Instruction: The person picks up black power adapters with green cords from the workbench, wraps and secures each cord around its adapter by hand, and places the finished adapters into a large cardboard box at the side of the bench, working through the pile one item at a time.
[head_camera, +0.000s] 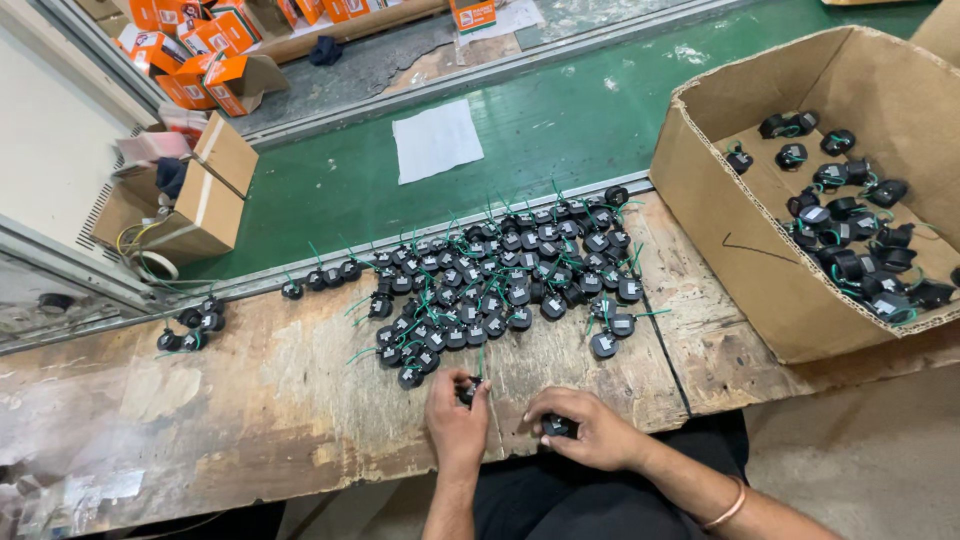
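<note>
Left hand: I see my left hand (455, 418) low in the centre of the frame, fingers curled together around one small black round component with a green wire (468, 390), pinching it against the bench.
Right hand: my right hand (590, 430) sits just right of it, lower centre, fingers closed over a second small black component (556, 428); only part of that piece shows under the knuckles.
Wrist: a thin copper-coloured bangle (728, 508) circles my right forearm at the lower right.
Held pieces: both lie at the near edge of the worn, scratched wooden workbench (250, 410), just below the pile.
Pile: a wide spread of matching black round components with green wire tails (500, 285) covers the middle of the frame, laid roughly in rows, near my hands but not touching them.
Stray group: a few more of the same parts (195, 325) lie apart at the left edge.
Box: a large open brown cardboard box (740, 250) stands at the right, holding more black parts (850, 235) loose on its bottom.
Beyond the bench: a green floor (560, 120) carrying a white sheet (436, 140) in the upper centre, and a small brown carton (205, 185) with orange packets (200, 45) at the upper left.
</note>
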